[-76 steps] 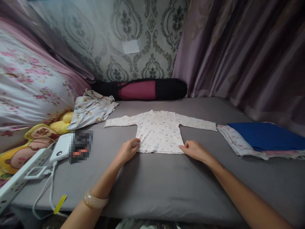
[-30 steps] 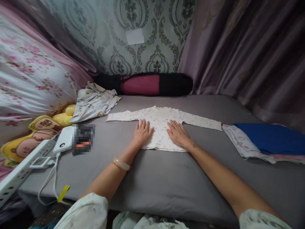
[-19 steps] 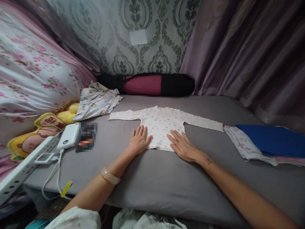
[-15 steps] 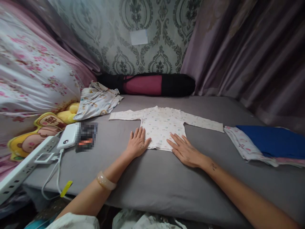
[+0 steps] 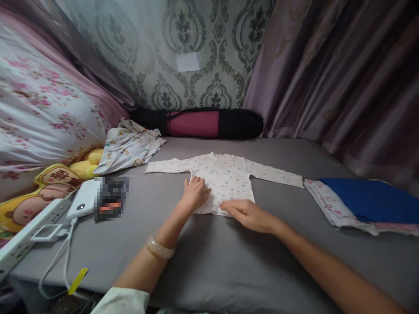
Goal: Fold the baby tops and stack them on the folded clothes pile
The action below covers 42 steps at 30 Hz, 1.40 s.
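Note:
A small white long-sleeved shirt [image 5: 225,179] with a faint print lies spread on the grey sheet [image 5: 209,253], both sleeves stretched out sideways. My left hand [image 5: 195,194] rests on the shirt's lower left part, palm down, fingers somewhat apart and slightly bent, holding nothing. At the lower right hem is my right hand [image 5: 247,213], turned partly on its side and a little blurred. Its fingers are extended over the fabric, with nothing seen in them.
Folded clothes with a blue piece [image 5: 376,198] lie at the right. A crumpled printed cloth [image 5: 129,146], yellow plush [image 5: 59,179], white power bank [image 5: 85,198] and power strip [image 5: 32,231] are left. A black and maroon bag [image 5: 196,123] lies along the wall.
My left hand has moved further onto the shirt. My right hand has shifted slightly left and rolled from flat toward its side. The view has tilted slightly up.

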Each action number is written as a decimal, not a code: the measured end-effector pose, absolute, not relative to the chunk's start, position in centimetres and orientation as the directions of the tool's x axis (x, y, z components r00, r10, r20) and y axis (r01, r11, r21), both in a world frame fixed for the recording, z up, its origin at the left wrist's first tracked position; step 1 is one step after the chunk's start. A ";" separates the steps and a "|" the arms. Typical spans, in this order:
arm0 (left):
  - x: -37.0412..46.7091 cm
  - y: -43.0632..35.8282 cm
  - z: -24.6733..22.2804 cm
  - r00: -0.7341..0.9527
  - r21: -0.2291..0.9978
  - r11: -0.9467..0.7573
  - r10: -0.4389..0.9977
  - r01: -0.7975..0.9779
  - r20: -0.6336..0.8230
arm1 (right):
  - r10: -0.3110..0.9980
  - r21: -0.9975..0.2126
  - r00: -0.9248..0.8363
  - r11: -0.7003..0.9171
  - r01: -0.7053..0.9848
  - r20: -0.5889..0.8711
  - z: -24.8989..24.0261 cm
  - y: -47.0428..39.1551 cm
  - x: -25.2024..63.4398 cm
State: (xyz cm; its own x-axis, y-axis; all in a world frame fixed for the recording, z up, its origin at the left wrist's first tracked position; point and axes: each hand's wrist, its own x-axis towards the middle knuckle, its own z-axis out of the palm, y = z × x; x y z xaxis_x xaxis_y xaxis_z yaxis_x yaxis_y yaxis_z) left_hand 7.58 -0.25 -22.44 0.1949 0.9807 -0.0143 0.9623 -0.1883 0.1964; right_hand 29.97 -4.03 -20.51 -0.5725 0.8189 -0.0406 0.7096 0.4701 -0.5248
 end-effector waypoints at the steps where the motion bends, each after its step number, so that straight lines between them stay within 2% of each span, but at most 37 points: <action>1: 8.3 0.1 -22.8 0.207 0.216 -0.202 0.978 0.955 -0.002 | 0.804 -0.536 -0.594 0.510 0.672 0.020 -21.0 -2.7 29.3; 3: 9.6 0.5 -24.0 0.212 0.229 -0.204 0.977 0.952 -0.007 | 0.844 -0.480 -0.532 0.496 0.723 0.070 -22.6 0.0 28.2; 6: 10.4 0.3 -25.7 0.180 0.200 -0.173 0.983 0.964 -0.021 | 0.915 -0.352 -0.401 0.364 0.862 -0.036 -25.3 3.3 27.2; 11: 10.2 -0.2 -27.1 0.191 0.123 -0.192 0.981 0.974 0.020 | 0.946 -0.236 -0.324 0.312 0.920 -0.014 -27.0 7.2 26.0; 17: 10.2 -0.5 -26.9 0.204 0.125 -0.201 0.979 0.971 -0.009 | 0.979 -0.214 -0.202 0.194 0.957 -0.014 -26.6 11.0 24.9; 25: 9.8 -0.9 -25.5 0.243 0.223 -0.215 0.964 0.951 -0.107 | 0.997 -0.184 -0.061 0.067 0.981 0.040 -27.1 13.9 24.6; 30: 9.5 -0.8 -25.3 0.252 0.293 -0.209 0.961 0.933 -0.116 | 0.996 -0.179 -0.059 0.070 0.981 0.066 -26.7 14.6 24.6; 33: 9.5 -0.7 -25.3 0.241 0.319 -0.199 0.966 0.927 -0.098 | 0.998 -0.197 -0.060 0.060 0.979 0.003 -26.2 15.1 24.5; 36: 9.6 -0.6 -25.4 0.210 0.332 -0.173 0.975 0.927 -0.078 | 0.998 -0.234 -0.051 0.044 0.971 -0.025 -26.1 15.6 24.7; 39: 9.5 -0.6 -25.4 0.230 0.330 -0.194 0.971 0.924 -0.072 | 0.998 -0.217 -0.053 0.059 0.974 0.035 -26.6 15.9 25.1; 42: 9.5 -0.6 -25.6 0.246 0.323 -0.215 0.967 0.922 -0.059 | 0.998 -0.203 -0.053 0.055 0.978 0.017 -26.8 15.9 25.3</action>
